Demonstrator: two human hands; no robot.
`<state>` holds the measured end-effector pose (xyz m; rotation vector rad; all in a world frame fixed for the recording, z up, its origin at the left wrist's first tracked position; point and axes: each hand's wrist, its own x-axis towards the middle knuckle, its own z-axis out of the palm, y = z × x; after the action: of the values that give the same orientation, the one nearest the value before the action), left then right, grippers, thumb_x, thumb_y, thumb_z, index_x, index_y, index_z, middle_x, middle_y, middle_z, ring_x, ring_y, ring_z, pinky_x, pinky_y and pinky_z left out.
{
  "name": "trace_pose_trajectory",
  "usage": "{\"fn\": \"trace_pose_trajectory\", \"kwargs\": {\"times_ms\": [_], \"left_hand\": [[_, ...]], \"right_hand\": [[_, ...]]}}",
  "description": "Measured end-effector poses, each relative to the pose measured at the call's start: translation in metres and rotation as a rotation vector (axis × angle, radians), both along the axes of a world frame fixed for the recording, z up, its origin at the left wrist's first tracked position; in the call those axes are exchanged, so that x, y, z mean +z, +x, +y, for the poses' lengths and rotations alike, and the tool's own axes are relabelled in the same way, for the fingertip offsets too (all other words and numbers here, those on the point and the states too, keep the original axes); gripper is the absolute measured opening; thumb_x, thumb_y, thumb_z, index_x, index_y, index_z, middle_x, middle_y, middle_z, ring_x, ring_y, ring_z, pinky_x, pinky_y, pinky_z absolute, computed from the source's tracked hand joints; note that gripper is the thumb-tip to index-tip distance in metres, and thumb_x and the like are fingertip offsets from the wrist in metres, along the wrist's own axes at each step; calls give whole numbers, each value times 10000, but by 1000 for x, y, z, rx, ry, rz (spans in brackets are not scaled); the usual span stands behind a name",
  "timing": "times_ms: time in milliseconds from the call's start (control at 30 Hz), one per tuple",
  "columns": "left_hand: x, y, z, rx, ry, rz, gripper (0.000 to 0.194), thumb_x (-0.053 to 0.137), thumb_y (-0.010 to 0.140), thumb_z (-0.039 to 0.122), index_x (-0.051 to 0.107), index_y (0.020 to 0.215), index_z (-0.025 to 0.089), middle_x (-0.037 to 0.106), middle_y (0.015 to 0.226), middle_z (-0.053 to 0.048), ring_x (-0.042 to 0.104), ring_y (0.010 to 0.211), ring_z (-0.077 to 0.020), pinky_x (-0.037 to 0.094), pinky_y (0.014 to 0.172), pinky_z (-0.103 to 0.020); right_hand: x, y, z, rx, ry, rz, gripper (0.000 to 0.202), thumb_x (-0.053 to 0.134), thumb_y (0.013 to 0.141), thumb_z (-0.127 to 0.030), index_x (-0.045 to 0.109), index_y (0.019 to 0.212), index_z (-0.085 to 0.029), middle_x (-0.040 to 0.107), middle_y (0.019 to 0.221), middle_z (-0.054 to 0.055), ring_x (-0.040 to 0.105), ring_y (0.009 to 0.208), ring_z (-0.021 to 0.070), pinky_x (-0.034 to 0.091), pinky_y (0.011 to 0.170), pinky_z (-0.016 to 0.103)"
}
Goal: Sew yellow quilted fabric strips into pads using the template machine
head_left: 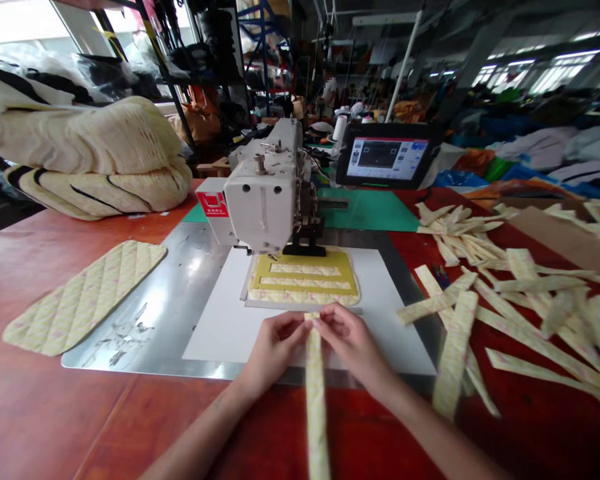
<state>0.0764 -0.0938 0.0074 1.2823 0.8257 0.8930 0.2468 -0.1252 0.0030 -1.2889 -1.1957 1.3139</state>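
Both hands meet at the upper end of a long pale yellow patterned fabric strip (316, 400), which hangs down toward the bottom edge. My left hand (275, 343) pinches the strip's left side, and my right hand (347, 340) pinches its right side. Just beyond them, a yellow-green template (305, 273) with slots lies over a quilted piece (280, 295) on a white sheet (220, 327). The head of a sewing machine (260, 207) stands over the template's far edge.
A quilted oval piece (87, 300) lies at the left, with a big fabric stack (90, 153) behind it. Loose strips (530, 313) are piled at the right. A lit screen (385, 160) stands behind the machine. A metal plate (155, 320) covers the table's middle.
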Motion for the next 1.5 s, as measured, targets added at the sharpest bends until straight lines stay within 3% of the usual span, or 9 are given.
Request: {"fn": "trace_pose_trajectory", "kwargs": {"times_ms": [167,300,467,767,967,1067,1300,1400,1500], "left_hand": [[-2,3,-1,32,-38,-82,369,749,863,416,644,1090,145,719,866,-50,658,789,-159,497,742,-246],[2,3,-2,35,-43,-96,305,730,880,404,657,1014,140,703,862,-48,644,795,-147,493,750,-236],[4,2,-3,46,-24,-92,269,743,859,397,671,908,142,675,818,-42,611,751,-142,481,716,-236],[4,2,-6,75,30,-39,260,741,863,387,704,876,130,693,821,-57,625,766,-154,505,753,-255],[1,5,-12,105,99,-51,206,705,911,348,673,927,145,691,882,-51,633,827,-145,504,776,-237],[0,6,-13,146,106,-77,189,714,910,320,625,951,158,646,873,-23,609,818,-121,494,759,-214],[-1,12,-17,225,77,-144,230,705,921,310,527,931,165,577,848,1,565,796,-98,470,747,-207],[-1,14,-20,228,32,-247,262,694,929,293,462,983,185,601,896,-11,605,868,-122,494,834,-255],[1,7,-20,224,44,-246,247,620,968,285,397,1053,220,598,1139,-66,610,965,-154,507,895,-328]], "right_hand": [[2,3,0,-35,-6,61,460,749,801,-512,585,991,-126,623,937,57,620,828,96,530,701,154],[8,2,-4,-45,-4,113,397,730,829,-483,625,1002,-141,634,983,57,620,900,102,530,775,159],[9,1,-8,-51,-3,120,328,713,844,-447,651,919,-133,637,922,50,607,837,92,515,759,157],[5,4,-9,-61,212,-33,264,653,898,-407,665,888,-143,618,929,57,631,898,102,540,807,160],[10,3,-10,-62,38,13,405,663,879,-525,620,995,-139,639,965,66,643,860,111,550,764,173],[8,1,-10,-40,-51,56,483,713,822,-573,618,946,-116,638,915,66,628,809,108,532,714,165],[5,-5,-12,-115,-160,259,523,795,762,-539,650,1032,-115,653,1063,79,634,973,125,526,860,179],[22,4,-5,-35,-142,181,494,751,811,-536,657,1040,-109,659,1057,89,645,949,136,530,843,210],[58,18,15,-4,221,-322,351,694,883,-459,695,962,-117,665,949,75,627,855,119,500,774,209]]}}
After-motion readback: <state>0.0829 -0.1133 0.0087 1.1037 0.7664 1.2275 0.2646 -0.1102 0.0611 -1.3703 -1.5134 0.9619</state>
